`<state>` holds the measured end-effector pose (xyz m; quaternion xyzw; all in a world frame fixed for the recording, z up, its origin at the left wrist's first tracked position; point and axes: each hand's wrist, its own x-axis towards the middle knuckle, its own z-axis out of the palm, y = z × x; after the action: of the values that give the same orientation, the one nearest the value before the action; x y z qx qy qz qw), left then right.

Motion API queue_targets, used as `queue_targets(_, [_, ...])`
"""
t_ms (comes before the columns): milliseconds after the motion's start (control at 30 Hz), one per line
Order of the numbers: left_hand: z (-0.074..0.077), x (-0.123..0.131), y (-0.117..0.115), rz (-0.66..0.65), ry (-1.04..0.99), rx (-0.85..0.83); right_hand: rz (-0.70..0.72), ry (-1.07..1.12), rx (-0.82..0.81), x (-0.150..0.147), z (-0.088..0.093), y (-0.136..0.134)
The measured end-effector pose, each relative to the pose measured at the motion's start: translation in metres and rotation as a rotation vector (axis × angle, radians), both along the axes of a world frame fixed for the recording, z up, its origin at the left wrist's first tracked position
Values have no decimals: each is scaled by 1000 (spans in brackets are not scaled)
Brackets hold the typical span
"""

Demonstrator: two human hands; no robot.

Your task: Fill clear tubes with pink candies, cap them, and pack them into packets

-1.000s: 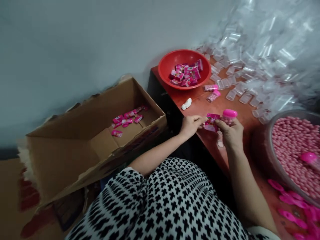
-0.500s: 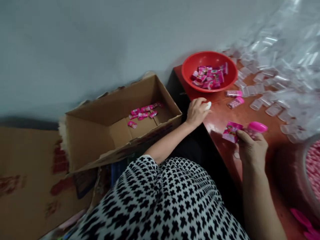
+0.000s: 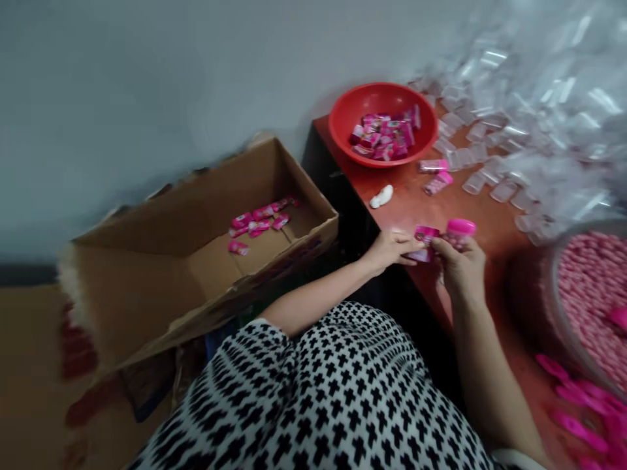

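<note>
Pink-capped little bottle (image 3: 458, 234) sits up in the right hand (image 3: 460, 267), fingers wrapped round its body just over the near edge of the red-brown table (image 3: 416, 209), and right beside it the left hand (image 3: 389, 248) pinches a pink label (image 3: 425, 235) against the bottle's side, thumb and fingertips closed on the paper. So both hands are gripping, one the bottle, one the label, and the two things are touching or very nearly so; the blur makes it hard to say whether the label is stuck down yet. Judging by the layout, the work looks early on: the cardboard box (image 3: 196, 261) on the floor to the left holds only a small cluster of finished pink pieces (image 3: 259, 222) on its bottom. Plenty waits ahead, it seems: a red bowl (image 3: 382, 98) with a heap of labels at the far end of the table, two filled bottles (image 3: 435, 175) lying just in front of it, a big drift of clear empty bottles (image 3: 514, 130) behind, and a tub of pink candies (image 3: 588, 287) at the right. Loose pink caps (image 3: 578, 405) lie near the tub. A small white lump (image 3: 382, 196) rests alone between bowl and hands.
</note>
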<state>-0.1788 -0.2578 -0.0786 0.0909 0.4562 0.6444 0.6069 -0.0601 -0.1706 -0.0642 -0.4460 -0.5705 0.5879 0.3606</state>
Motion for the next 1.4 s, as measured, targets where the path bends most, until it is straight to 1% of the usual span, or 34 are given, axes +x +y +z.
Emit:
queue_targets(133, [4, -2, 2, 148, -60, -83, 13, 41, 0, 8, 1, -4])
queue_targets(233, [5, -3, 7, 209, -94, -112, 35, 47, -22, 21, -1, -13])
queue_targets(333, [6, 1, 12, 236, -143, -117, 66, 39, -70, 33, -1, -31])
queue_targets(433, [7, 7, 16, 251, -213, -113, 139, -9, -108, 38, -2, -51])
queue_targets(500, [8, 12, 18, 252, -258, -114, 183, -60, -103, 37, -3, -60])
queue_targets(567, [11, 17, 20, 248, -291, -112, 195, -99, -79, 36, -5, -65])
queue_targets(700, [17, 26, 20, 219, -290, -89, 173, -129, -17, 34, -7, -63])
queue_targets(867, [22, 33, 18, 179, -212, -30, 163, -180, 67, 37, -7, -57])
queue_targets(933, [23, 34, 17, 149, -156, -11, 196, -167, 64, 38, -7, -55])
queue_targets(1033, [23, 32, 16, 97, -55, 50, 260, -117, 13, 39, -6, -52])
queue_targets(1100, [23, 30, 15, 50, -7, 101, 256, -106, 4, 40, -5, -50])
queue_targets(1233, [21, 28, 16, -67, 45, 133, 189, -160, 123, 39, -6, -48])
queue_targets(1300, [20, 28, 17, -101, 69, 129, 173, -184, 171, 40, -7, -48])
queue_targets(1367, [20, 27, 17, -135, 96, 126, 193, -157, 141, 41, -7, -46])
queue_targets(1400, [20, 27, 17, -161, 109, 125, 220, -116, 89, 41, -7, -44])
